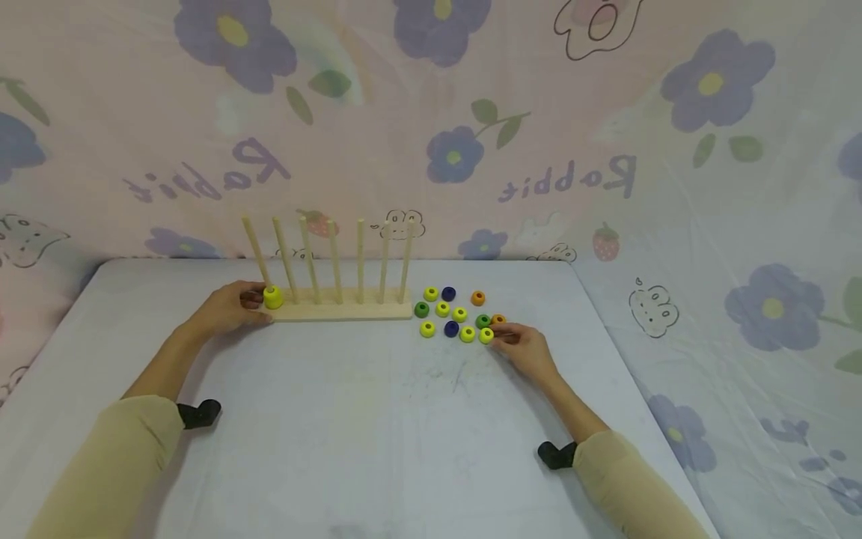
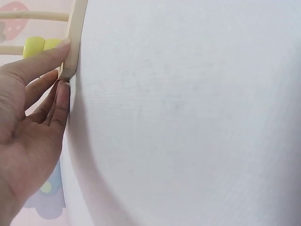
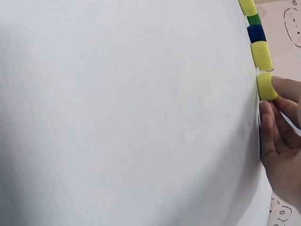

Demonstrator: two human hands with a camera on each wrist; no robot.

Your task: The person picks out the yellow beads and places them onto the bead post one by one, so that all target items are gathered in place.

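A wooden peg rack (image 1: 343, 311) with several upright rods stands toward the back of the table. Two yellow beads (image 2: 42, 46) are stacked at the base of its leftmost rod. My left hand (image 1: 232, 308) grips the rack's left end, its thumb along the front edge in the left wrist view (image 2: 35, 103). To the right of the rack, my right hand (image 1: 528, 352) pinches a yellow bead (image 1: 486, 336) that sits on the table; the right wrist view shows finger and thumb against this bead (image 3: 266, 87).
Loose beads lie between the rack and my right hand: yellow (image 1: 442, 308), dark blue (image 1: 451, 329), green (image 1: 421, 310) and orange (image 1: 477, 298). A white cloth covers the table (image 1: 350, 419). Behind it hangs a patterned curtain (image 1: 377, 150).
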